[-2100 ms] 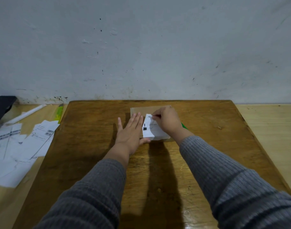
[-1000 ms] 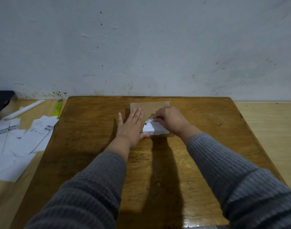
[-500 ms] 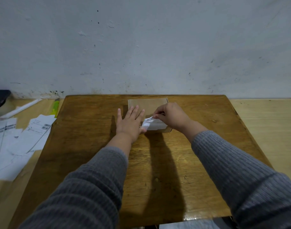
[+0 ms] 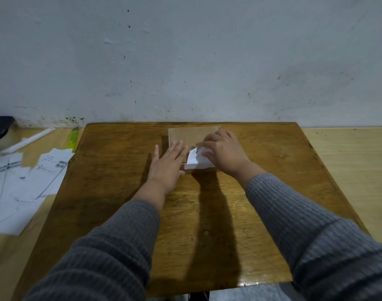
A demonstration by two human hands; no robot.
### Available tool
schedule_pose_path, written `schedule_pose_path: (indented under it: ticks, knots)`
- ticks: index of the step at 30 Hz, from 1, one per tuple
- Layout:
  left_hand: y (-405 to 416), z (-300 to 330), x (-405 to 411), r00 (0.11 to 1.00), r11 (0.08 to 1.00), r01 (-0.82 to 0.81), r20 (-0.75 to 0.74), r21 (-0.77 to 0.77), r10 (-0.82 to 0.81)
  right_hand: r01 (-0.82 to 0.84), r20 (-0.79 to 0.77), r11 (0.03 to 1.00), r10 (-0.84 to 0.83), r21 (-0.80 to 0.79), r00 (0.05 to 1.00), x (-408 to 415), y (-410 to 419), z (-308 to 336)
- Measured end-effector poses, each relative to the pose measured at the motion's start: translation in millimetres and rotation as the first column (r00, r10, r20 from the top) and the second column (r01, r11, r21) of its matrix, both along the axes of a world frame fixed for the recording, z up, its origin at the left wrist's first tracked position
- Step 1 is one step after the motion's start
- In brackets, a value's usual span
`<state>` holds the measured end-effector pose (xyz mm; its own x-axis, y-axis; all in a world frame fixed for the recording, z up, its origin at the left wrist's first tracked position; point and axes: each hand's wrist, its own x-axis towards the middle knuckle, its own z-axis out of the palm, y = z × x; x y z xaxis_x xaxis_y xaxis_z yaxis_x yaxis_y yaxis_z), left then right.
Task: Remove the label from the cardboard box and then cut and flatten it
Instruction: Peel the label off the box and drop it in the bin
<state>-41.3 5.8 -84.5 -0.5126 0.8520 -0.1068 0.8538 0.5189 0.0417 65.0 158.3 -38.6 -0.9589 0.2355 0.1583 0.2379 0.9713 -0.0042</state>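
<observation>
A small brown cardboard box [image 4: 186, 135] lies near the far edge of the wooden table [image 4: 120, 192]. A white label [image 4: 196, 161] is peeled back and curled over toward me at the box's near side. My right hand [image 4: 223, 154] pinches the label between thumb and fingers. My left hand [image 4: 167, 166] lies flat, fingers spread, against the box's left side, pressing it down. The box's near edge is hidden by the label and my hands.
Several loose white labels and papers [image 4: 25, 181] lie on the floor left of the table. A yellow-green utility knife [image 4: 73, 139] and a white tube [image 4: 27, 141] lie by the wall. The wall stands right behind the table's far edge.
My right hand has pulled the label lower and toward me, folding it over on itself. More bare cardboard shows at the far side. My left hand has stayed flat on the box.
</observation>
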Motion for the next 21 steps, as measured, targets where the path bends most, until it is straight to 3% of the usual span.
schedule_pose_path:
  ticks: [3, 10, 21]
  knots:
    - [0, -1, 0, 1.0, 1.0, -0.008, 0.011, 0.009, 0.008, 0.038, 0.134, 0.999, -0.035, -0.018, 0.99, -5, -5, -2]
    - [2, -2, 1, 0.999, 0.999, -0.03, 0.018, 0.011, 0.03, 0.109, 0.267, 0.994, -0.098, -0.025, 0.959, -9, -5, 2]
    - [3, 9, 2, 1.0, 0.994, -0.007, 0.005, -0.106, 0.007, 0.09, 0.142, 0.982, -0.067, -0.167, 0.988, 4, -8, 14]
